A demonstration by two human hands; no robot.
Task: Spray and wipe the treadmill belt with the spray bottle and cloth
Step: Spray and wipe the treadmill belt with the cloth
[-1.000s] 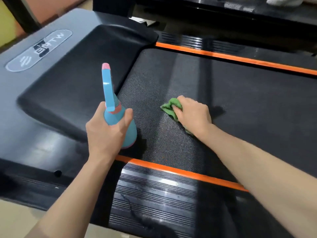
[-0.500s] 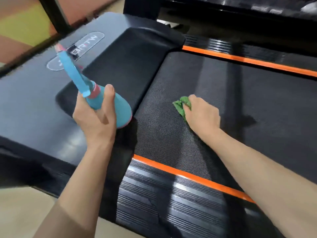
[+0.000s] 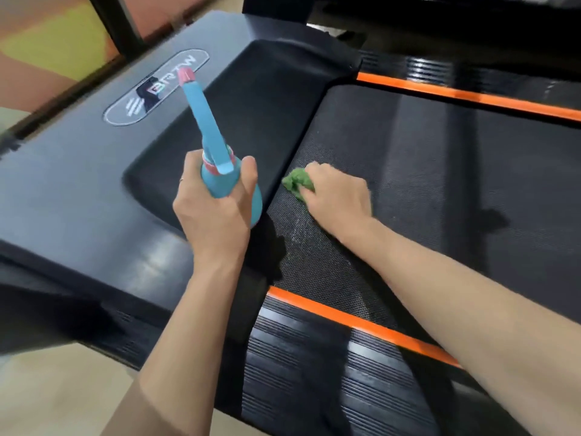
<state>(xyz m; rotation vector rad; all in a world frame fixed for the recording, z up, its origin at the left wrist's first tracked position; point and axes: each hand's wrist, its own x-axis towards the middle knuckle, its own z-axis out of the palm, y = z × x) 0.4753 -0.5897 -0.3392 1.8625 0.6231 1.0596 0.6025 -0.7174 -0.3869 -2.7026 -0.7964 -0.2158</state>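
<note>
Only the head view to go on here: the left hand has its fingers and thumb curled round the blue spray bottle, held up off the deck with its pink nozzle tilted away over the motor cover, while the right hand is bunched down on the green cloth, pressing it onto the treadmill belt right at the belt's front edge where it meets the cover. Risks as I see them: the nozzle isn't aimed at the belt at all, so a squeeze now would probably wet the cover and logo plate instead — and the cloth is so close to the seam that it could catch or get tucked under the cover lip. The near orange stripe looks easy to miss too. Count: one bottle, one cloth, two hands, two orange stripes, one belt — a second machine shows dark along the top edge.
</note>
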